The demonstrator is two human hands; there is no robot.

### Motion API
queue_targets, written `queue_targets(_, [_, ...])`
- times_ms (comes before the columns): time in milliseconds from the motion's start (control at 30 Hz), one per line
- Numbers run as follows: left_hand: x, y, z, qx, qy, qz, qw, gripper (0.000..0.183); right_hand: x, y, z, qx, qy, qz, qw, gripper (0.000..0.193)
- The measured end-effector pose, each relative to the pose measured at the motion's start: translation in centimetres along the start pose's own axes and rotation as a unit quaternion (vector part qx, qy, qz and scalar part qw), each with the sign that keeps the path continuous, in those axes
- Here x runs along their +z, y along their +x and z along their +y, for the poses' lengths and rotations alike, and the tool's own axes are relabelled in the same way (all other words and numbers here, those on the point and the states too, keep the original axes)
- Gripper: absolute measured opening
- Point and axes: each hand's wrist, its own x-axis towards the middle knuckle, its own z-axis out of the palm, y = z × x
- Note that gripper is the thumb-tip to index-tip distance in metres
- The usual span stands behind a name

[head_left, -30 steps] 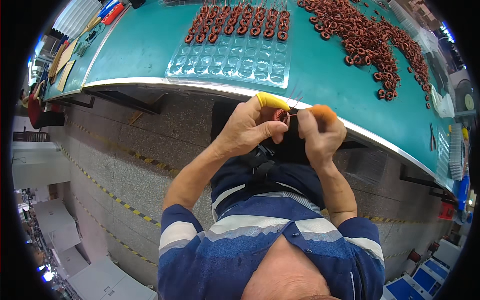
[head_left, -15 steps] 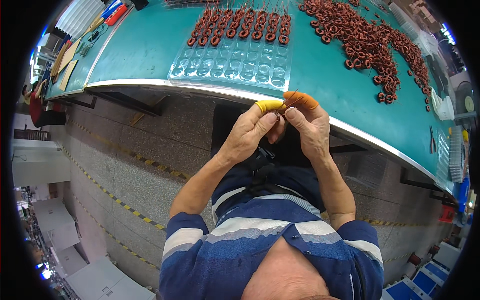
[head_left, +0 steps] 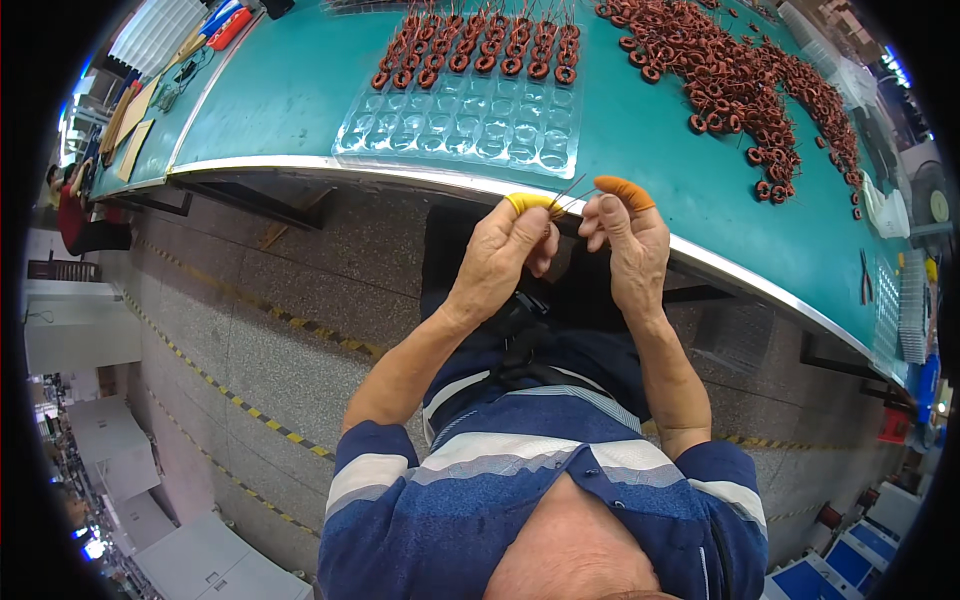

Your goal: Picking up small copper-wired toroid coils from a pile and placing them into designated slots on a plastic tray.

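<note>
My left hand (head_left: 503, 250) pinches a small coil, mostly hidden by its fingers; its thin wire leads (head_left: 571, 194) stick out up and to the right. A yellow cover sits on that hand's index finger. My right hand (head_left: 633, 238), with an orange cover on its index finger, is just right of the leads and apart from the left hand. Its index finger and thumb are parted, the other fingers are curled, and I see nothing in it. Beyond the hands, a clear plastic tray (head_left: 455, 127) holds rows of copper-red ring coils (head_left: 485, 45) in its far pockets.
A large heap of copper-red ring coils (head_left: 735, 85) lies on the green table (head_left: 640, 145) at the right. Pliers (head_left: 866, 277) and stacked clear trays (head_left: 912, 305) are at the far right. The table's pale front edge (head_left: 740, 267) runs beneath my hands. A person in red (head_left: 75, 215) is at the far left.
My right hand has come away from the left one, moving slightly right, and its fingers have parted from the wire leads. My left hand keeps the coil and has shifted slightly left.
</note>
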Motion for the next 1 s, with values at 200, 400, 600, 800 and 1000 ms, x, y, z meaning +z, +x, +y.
queue_targets(200, [0.0, 0.2, -0.7, 0.007, -0.025, 0.008, 1.0, 0.029, 0.0, -0.2, 0.4, 0.011, 0.008, -0.065, 0.998, 0.036])
queue_targets(400, [0.5, 0.2, -0.7, 0.026, 0.034, 0.024, 0.999, 0.023, 0.3, 0.3, -0.3, 0.076, -0.06, -0.084, 0.992, 0.035])
queue_targets(600, [-0.3, 0.3, -0.2, -0.006, -0.023, 0.041, 0.999, 0.022, 0.8, -0.6, -0.7, -0.06, -0.092, -0.001, 0.994, 0.048])
queue_targets(800, [-0.7, 0.1, -0.3, 0.001, -0.025, 0.049, 0.998, 0.026, 1.4, -0.2, 0.2, -0.116, -0.256, -0.108, 0.954, 0.03])
queue_targets(1000, [-0.9, -0.4, -0.3, 0.029, -0.011, 0.047, 0.998, 0.03, 2.5, -0.5, -0.3, -0.065, -0.21, -0.079, 0.972, 0.02])
